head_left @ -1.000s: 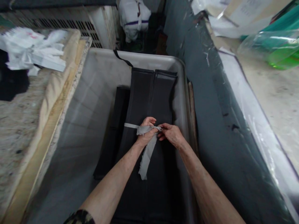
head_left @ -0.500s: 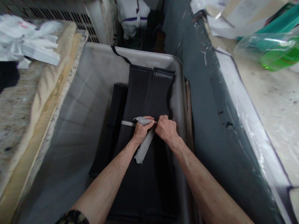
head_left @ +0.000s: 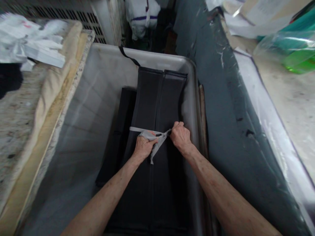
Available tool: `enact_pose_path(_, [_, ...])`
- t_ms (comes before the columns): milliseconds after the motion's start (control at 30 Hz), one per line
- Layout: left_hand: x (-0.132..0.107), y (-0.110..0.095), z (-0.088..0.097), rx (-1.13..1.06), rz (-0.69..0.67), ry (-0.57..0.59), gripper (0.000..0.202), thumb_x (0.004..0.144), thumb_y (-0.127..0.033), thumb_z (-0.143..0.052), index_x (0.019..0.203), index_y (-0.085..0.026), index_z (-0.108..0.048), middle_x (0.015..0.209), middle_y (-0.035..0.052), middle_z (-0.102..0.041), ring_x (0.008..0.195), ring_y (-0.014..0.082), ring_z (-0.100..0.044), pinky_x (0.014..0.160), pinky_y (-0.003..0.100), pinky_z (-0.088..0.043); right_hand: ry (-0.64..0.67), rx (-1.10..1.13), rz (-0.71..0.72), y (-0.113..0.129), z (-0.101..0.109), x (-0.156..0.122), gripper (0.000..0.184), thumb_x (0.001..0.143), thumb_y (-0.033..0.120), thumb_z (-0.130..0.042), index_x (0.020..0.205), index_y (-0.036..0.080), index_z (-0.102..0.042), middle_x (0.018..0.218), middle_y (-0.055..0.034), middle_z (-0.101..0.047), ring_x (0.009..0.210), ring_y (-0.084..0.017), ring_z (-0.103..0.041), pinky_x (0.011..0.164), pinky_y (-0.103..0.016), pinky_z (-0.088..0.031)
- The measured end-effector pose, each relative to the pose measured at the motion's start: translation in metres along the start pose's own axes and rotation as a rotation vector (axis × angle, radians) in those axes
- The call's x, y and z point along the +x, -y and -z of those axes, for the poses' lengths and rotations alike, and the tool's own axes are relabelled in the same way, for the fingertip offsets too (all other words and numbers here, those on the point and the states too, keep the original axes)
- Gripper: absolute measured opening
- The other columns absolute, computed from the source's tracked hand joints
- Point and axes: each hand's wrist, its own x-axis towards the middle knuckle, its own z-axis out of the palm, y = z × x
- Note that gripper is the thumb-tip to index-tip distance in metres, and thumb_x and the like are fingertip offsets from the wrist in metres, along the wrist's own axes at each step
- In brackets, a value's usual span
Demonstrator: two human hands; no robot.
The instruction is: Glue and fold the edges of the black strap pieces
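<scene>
A pale grey fabric strip [head_left: 145, 129] runs across a bundle of black flat panels [head_left: 147, 98] lying in a large white tub [head_left: 81, 108]. My left hand [head_left: 144, 146] is closed on one end of the strip, left of where the strip crosses itself. On the other side of that crossing, my right hand [head_left: 180, 137] is closed round the other end, mostly hidden in the fingers. A loose tail of the strip hangs down between the hands. Another black piece [head_left: 116, 131] lies along the bundle's left side.
A worktop [head_left: 22, 131] with white strips [head_left: 36, 42] on it borders the tub on the left. Along the right stands a grey panel [head_left: 221, 108] beside a table carrying papers and a green item in plastic [head_left: 299, 60]. A slatted crate [head_left: 83, 19] and white sack [head_left: 142, 19] are behind.
My hands have moved apart, pulling the strip's ends to either side. A crossing in the strip now shows between them, and the hanging tail looks shorter.
</scene>
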Motion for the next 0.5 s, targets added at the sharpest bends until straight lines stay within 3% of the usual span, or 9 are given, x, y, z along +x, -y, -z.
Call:
enact_pose_path(167, [-0.002,0.002,-0.001,0.009,-0.068,0.034,0.015,0.063,-0.020,-0.067,0.076,-0.019,-0.060,0.077,0.0001,-0.062,0.078,0.0192,-0.057,0.078,0.032,-0.041,-0.018,0.008,-0.065,0.003,0.004,0.000,0.019,0.085,0.020,-0.038,0.098,0.009,-0.048,0.095,-0.0155,-0.054,0.076,-0.023,-0.062,0.061,-0.031,-0.048])
enact_pose_path(500, [-0.010,0.000,0.000,-0.027,-0.064,0.076,0.003,0.070,-0.020,-0.059,0.069,-0.017,-0.059,0.070,0.0004,-0.062,0.071,0.0160,-0.059,0.067,0.026,-0.044,0.072,0.040,-0.045,0.001,0.014,0.011,0.024,0.082,0.004,-0.032,0.100,0.003,-0.048,0.095,-0.0190,-0.056,0.083,-0.024,-0.062,0.069,-0.030,-0.047])
